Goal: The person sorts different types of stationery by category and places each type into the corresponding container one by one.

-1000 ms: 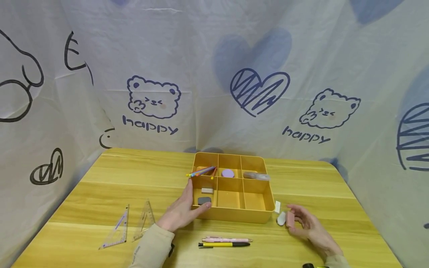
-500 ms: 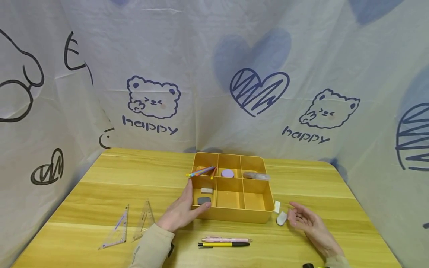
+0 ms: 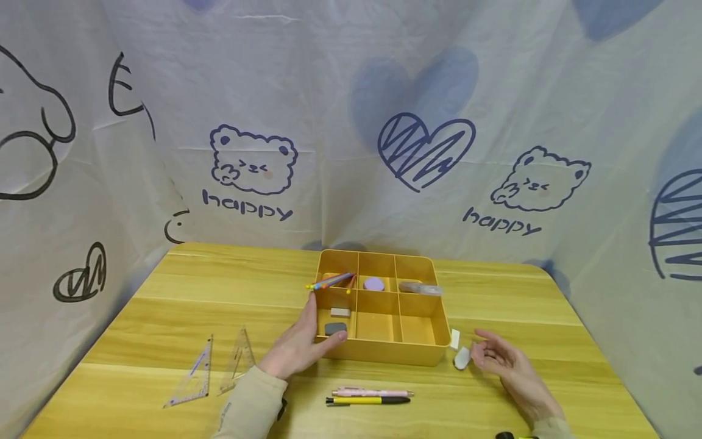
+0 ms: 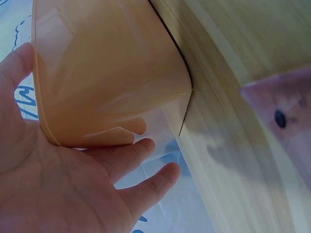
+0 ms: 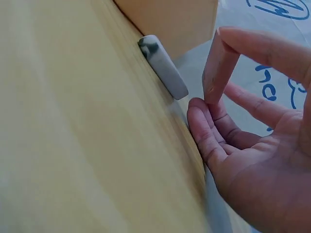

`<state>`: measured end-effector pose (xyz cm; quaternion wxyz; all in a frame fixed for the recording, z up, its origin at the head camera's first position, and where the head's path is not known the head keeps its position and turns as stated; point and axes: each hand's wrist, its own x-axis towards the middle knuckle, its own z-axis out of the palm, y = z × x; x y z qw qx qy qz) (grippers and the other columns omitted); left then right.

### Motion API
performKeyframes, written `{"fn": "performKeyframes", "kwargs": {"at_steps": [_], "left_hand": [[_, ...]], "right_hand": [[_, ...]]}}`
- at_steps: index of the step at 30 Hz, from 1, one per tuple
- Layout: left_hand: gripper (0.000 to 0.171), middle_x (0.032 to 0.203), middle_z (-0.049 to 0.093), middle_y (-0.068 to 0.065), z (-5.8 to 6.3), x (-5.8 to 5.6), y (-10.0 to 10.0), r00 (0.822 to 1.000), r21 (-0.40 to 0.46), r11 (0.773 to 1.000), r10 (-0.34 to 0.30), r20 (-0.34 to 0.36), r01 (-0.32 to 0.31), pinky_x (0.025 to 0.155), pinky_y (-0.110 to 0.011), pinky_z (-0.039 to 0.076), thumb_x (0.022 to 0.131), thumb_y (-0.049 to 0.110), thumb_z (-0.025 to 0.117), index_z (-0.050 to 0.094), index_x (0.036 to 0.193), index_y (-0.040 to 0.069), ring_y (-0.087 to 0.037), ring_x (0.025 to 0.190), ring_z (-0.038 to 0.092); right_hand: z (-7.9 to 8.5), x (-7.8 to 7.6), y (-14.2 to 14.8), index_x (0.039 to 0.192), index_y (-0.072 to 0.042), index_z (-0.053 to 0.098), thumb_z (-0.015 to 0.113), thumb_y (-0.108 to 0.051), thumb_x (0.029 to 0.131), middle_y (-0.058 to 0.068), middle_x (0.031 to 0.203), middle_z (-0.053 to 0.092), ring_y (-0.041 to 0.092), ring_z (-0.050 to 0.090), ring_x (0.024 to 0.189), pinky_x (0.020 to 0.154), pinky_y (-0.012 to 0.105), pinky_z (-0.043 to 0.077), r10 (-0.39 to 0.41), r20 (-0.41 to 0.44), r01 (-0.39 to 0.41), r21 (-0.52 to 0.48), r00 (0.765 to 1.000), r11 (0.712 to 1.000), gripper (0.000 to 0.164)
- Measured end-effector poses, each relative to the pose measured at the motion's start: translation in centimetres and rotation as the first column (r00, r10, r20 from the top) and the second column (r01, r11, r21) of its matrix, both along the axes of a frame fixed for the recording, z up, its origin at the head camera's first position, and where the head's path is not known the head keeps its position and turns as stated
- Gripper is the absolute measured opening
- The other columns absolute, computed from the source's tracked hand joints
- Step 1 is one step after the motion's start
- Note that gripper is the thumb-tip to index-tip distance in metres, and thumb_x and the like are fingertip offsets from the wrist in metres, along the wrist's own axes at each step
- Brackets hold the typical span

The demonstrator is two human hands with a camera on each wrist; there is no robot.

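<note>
My left hand (image 3: 296, 350) grips the front left corner of a yellow compartment box (image 3: 384, 352), with the thumb over the front rim and the fingers along the side. To the right of the box, my right hand (image 3: 510, 372) pinches a pink eraser (image 5: 221, 73) between fingertips; the head view mostly hides it behind the fingers. Beside those fingers, a white rounded eraser (image 3: 462, 358) lies on the table, dark at one end. A small white block (image 3: 455, 339) touches or nearly touches the box's right side. The front left compartment contains a grey eraser (image 3: 335, 329) and a pale eraser (image 3: 340, 312).
Slim coloured sticks (image 3: 334, 280), a purple round item (image 3: 374, 284) and a translucent long item (image 3: 420, 288) occupy the back compartments. A pink pen (image 3: 373, 392) and a yellow pen (image 3: 373, 400) lie in front. Two clear set squares (image 3: 186, 400) are at left.
My right hand has turned the pink eraser, so its broad face no longer shows in the head view, and shifted slightly from the white eraser. My left hand stays on the box.
</note>
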<state>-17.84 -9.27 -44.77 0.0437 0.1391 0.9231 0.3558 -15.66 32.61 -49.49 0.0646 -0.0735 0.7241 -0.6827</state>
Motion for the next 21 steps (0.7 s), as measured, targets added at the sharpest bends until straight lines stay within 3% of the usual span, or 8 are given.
{"fn": "performKeyframes", "kwargs": {"at_steps": [8, 14, 21], "left_hand": [[0.106, 0.157, 0.002, -0.023, -0.1, 0.0, 0.0, 1.000, -0.005, 1.000, 0.008, 0.000, -0.008, 0.110, -0.051, 0.030, 0.089, 0.061, 0.051, -0.007, 0.152, -0.001, -0.038, 0.137, 0.023], [0.105, 0.157, 0.001, -0.022, -0.2, -0.1, 0.0, 1.000, -0.001, 1.000, 0.008, 0.009, -0.008, 0.110, -0.050, 0.031, 0.089, 0.061, 0.051, -0.008, 0.152, 0.000, -0.038, 0.136, 0.024], [0.111, 0.157, -0.001, -0.021, -0.2, -0.1, 0.0, 1.000, -0.011, 1.000, 0.001, 0.022, -0.001, 0.112, -0.049, 0.027, 0.085, 0.071, 0.045, -0.010, 0.151, 0.001, -0.036, 0.138, 0.020]], "right_hand": [[1.6, 0.0, -1.0, 0.141, 0.016, 0.030, 0.061, -0.003, 0.092, 0.017, 0.116, 0.058, 0.009, 0.058, 0.097, 0.085, 0.014, 0.049, -0.066, -0.014, 0.066, 0.058, 0.998, 0.996, 0.061], [4.2, -0.4, -2.5, 0.136, 0.012, 0.042, 0.063, -0.014, 0.093, 0.009, 0.114, 0.059, 0.007, 0.057, 0.097, 0.081, 0.010, 0.049, -0.101, -0.123, 0.126, 0.217, 0.987, 0.968, 0.054], [6.6, -0.9, -6.0, 0.125, 0.007, 0.056, 0.068, -0.013, 0.089, 0.017, 0.115, 0.061, 0.011, 0.059, 0.096, 0.084, 0.010, 0.048, -0.097, -0.263, 0.156, 0.217, 0.960, 0.964, 0.044]]}}
